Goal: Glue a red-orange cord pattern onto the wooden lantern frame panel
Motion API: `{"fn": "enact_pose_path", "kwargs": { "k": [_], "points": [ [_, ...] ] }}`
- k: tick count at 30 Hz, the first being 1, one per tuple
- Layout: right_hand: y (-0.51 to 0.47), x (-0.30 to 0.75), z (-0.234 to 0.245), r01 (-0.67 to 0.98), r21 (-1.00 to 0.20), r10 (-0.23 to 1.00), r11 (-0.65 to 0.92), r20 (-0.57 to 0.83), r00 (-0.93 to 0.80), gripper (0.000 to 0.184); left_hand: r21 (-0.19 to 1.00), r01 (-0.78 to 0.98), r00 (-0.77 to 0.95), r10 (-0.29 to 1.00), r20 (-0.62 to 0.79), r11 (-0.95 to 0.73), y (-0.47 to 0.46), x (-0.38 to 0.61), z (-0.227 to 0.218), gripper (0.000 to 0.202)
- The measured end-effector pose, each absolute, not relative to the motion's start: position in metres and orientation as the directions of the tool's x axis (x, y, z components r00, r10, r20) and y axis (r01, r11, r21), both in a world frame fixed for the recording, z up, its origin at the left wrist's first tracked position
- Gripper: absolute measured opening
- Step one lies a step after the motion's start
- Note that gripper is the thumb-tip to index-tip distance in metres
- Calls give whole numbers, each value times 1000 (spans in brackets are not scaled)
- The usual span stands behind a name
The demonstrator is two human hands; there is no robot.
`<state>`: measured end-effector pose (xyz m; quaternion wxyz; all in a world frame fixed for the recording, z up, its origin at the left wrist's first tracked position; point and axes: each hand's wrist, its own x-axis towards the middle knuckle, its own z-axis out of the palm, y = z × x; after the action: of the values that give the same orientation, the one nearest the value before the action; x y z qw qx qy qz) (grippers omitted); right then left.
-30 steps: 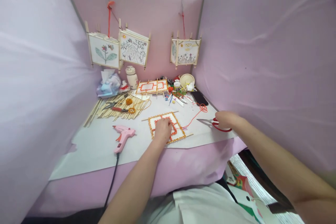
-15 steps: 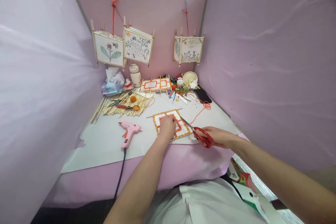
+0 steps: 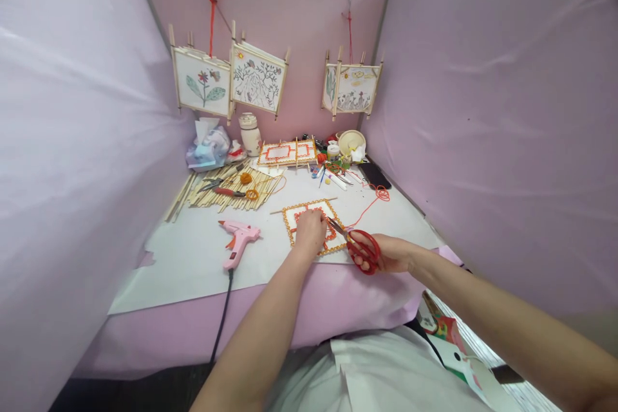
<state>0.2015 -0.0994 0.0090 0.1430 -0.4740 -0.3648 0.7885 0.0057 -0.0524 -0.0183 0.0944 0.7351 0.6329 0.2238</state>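
Observation:
My left hand (image 3: pixel 310 232) is closed in a pinch over a square panel (image 3: pixel 290 222) trimmed with looped yellow and orange yarn; its fingers hide part of the middle. Orange yarn (image 3: pixel 367 208) runs from a loose tangle on the right toward the pinched fingertips, though the grip itself is partly hidden. In my right hand (image 3: pixel 391 252) are red-handled scissors (image 3: pixel 363 251), fingers wrapped through the loops. Their blades point up and left, over the panel's right part, with the tips close beside my left fingertips.
A pink glue gun (image 3: pixel 239 241) with a black cord lies left. Behind it are thin wooden sticks (image 3: pixel 232 199) with red-handled pliers (image 3: pixel 229 192). A second decorated panel (image 3: pixel 284 153), a bottle (image 3: pixel 250 135), and a phone (image 3: pixel 375 176) sit farther back. Drawn paper lanterns (image 3: pixel 258 80) hang above.
My right hand has brought the scissors left, so the blades are nearer my left fingertips. My left hand stays over the panel. The whole view has shifted slightly.

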Motion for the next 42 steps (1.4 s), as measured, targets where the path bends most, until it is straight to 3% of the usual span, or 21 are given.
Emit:
{"fn": "enact_pose_path", "kwargs": {
  "k": [12, 19, 28, 38, 42],
  "points": [
    [-95, 191, 14, 74, -647, 544, -759, -692, -475, 39, 408, 894, 104, 972, 210, -183, -50, 6, -22, 25],
    [-96, 177, 13, 74, -708, 627, -702, -664, -408, 34, 385, 906, 106, 975, 196, -176, -50, 6, -20, 26],
    [-103, 174, 4, 128, -806, 725, -577, -579, -373, 42, 393, 900, 117, 973, 197, -188, -51, 7, -20, 26],
    [-118, 181, 18, 222, -784, 690, -580, -618, -377, 43, 508, 842, 43, 962, 268, -179, -51, 7, -23, 20],
    [-126, 208, 31, 357, -824, 712, -441, -563, -420, 44, 595, 780, -8, 948, 320, -194, -54, 8, -19, 15]
  ]
}}
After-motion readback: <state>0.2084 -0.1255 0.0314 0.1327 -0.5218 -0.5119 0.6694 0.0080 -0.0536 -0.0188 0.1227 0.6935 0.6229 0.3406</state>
